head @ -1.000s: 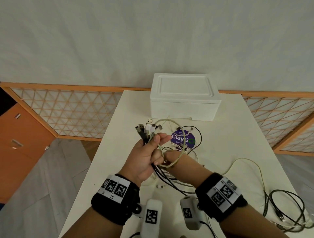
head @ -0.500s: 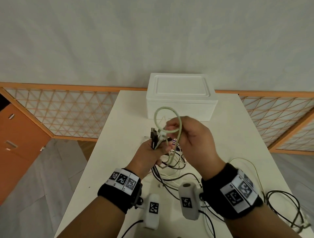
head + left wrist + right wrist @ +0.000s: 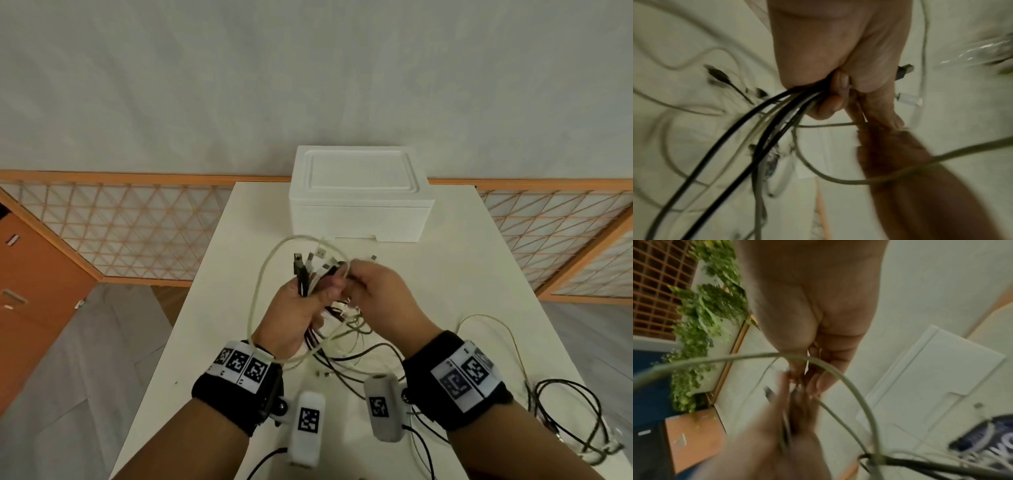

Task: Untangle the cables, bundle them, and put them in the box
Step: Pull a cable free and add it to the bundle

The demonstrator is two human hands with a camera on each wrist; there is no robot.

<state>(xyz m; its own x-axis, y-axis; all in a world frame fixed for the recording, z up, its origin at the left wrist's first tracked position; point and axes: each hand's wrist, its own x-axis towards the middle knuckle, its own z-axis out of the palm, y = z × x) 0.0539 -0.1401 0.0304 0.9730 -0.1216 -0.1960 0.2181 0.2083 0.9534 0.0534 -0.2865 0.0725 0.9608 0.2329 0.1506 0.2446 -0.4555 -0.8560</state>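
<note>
Nearest the camera, both forearms carry black wristbands with printed markers and white camera pods. A loose coil point(image 3: 568, 416) of black and pale cables lies on the table point(image 3: 462, 260) at the right edge, well apart from the hands.

Left hand point(image 3: 294, 318): fingers curled round a bundle point(image 3: 308, 270) of black and white cables, held above the table. The left wrist view shows the black strands point(image 3: 748, 138) leaving the fist and hanging toward the table. The plugs point(image 3: 317, 255) stand up out of the top of the fist, fanned slightly.

Right hand point(image 3: 380, 294): just beside the left hand, fingertips touching at the top of the bundle. Its fingers point(image 3: 824, 378) pinch a pale cable point(image 3: 260, 291). This cable forms one large loop: it rises from the pinch, arcs over the plugs, runs down past the left side of the left hand and crosses the left wrist.

Below and between the hands, a tangle point(image 3: 346, 346) of thin dark and pale cables rests on the table. One small plug point(image 3: 374, 257) lies on the table beyond the right hand.

Farthest: a white foam box point(image 3: 359, 205) stands at the far edge of the table, lid on. No cable is in the box
</note>
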